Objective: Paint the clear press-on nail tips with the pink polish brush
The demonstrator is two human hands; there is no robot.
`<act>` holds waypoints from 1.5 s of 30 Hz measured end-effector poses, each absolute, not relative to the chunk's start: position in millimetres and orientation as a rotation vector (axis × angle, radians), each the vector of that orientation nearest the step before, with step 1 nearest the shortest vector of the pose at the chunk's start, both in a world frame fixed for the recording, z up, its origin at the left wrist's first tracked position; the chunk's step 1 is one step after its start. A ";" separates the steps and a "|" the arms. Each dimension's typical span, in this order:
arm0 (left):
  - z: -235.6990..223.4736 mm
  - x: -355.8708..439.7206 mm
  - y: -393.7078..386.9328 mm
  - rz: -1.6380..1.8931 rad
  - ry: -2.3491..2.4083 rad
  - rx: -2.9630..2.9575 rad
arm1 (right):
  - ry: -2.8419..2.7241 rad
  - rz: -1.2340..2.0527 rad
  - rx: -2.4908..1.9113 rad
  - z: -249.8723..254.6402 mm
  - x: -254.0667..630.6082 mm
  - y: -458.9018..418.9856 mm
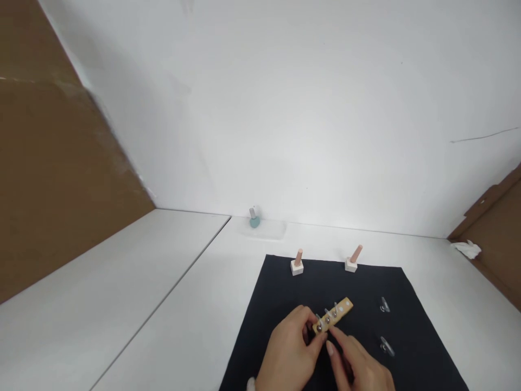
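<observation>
A narrow wooden strip [332, 316] with several metal screws standing in it and a few round holes lies tilted above the black cloth [411, 304]. My left hand [287, 353] pinches its lower left end, near the screws. My right hand [358, 364] is just below the strip, its fingertips at or very near the strip's lower edge. Whether those fingers hold anything is hidden. Two clear suction cups [385, 305] [387, 346] lie on the cloth to the right of the strip.
Two pink pegs on white square blocks [297, 263] [351, 260] stand along the cloth's far edge. A teal bottle [254, 220] sits on a clear plate [264, 230] farther back. White panels and cardboard [61, 157] surround the white table [142, 293].
</observation>
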State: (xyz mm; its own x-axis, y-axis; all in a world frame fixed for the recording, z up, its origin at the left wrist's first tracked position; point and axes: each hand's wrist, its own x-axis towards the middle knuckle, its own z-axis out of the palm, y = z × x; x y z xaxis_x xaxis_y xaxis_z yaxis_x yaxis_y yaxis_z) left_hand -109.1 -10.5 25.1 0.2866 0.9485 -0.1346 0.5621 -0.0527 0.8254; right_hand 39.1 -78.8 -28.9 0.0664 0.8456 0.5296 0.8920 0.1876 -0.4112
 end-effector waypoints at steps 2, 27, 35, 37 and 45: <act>25.1 -109.0 -10.3 0.583 1.384 1.700 | -1.738 -0.034 -1.639 -31.4 38.6 -76.7; 11.2 -106.7 -15.9 0.559 1.316 1.639 | -1.228 0.393 -1.637 -37.0 34.8 -62.2; 10.6 -106.9 -16.6 0.557 1.327 1.634 | -1.252 0.336 -1.666 -37.8 35.3 -62.8; 10.9 -107.4 -16.7 0.560 1.317 1.641 | -1.252 0.330 -1.673 -39.1 34.2 -62.0; 10.6 -107.2 -16.7 0.541 1.330 1.669 | -1.228 0.347 -1.726 -39.4 29.1 -63.3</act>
